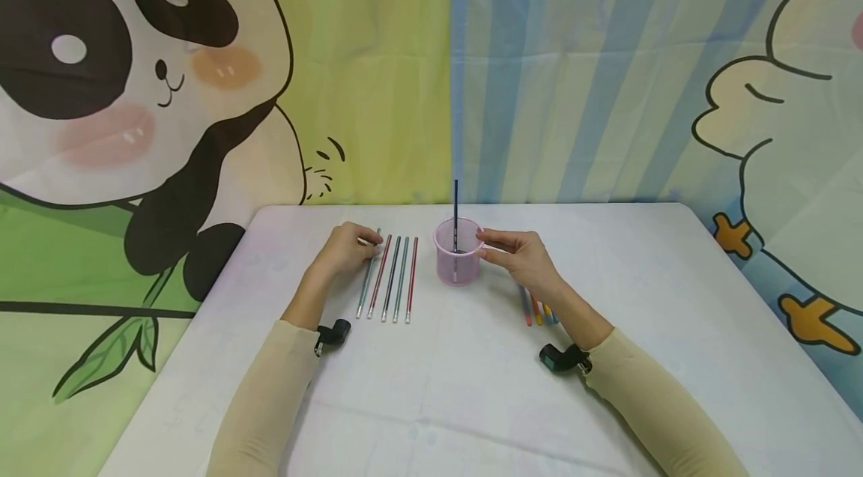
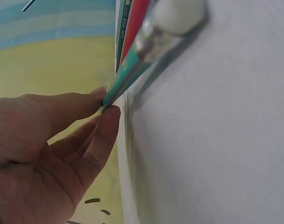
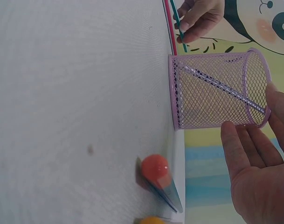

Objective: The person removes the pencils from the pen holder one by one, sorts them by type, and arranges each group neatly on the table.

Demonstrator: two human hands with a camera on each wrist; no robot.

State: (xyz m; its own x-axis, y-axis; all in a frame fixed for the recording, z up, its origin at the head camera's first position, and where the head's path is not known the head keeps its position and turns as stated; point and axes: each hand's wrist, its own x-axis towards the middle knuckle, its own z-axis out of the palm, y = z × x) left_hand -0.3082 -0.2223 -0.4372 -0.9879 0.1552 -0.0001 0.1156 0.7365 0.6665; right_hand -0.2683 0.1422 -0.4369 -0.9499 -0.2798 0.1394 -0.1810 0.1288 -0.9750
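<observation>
My left hand (image 1: 349, 246) pinches a teal pencil (image 2: 125, 77) between thumb and fingertips. This pencil has a silver ferrule and a white eraser, and it is the leftmost of a row on the table. Beside it lie a red pencil (image 1: 380, 275), a dark pencil (image 1: 391, 278) and others, eraser ends toward me. The pink mesh pen cup (image 1: 446, 267) stands upright right of the row. One dark pencil (image 1: 455, 204) leans inside it. With thumb and fingers, my right hand (image 1: 522, 258) holds the cup's rim on its right side.
Several pencils with coloured round ends (image 1: 529, 318) lie under my right forearm; a red ball-shaped end (image 3: 155, 169) shows close up in the right wrist view. A white cloth covers the table (image 1: 418, 402). Behind it hangs a printed curtain (image 1: 377, 87).
</observation>
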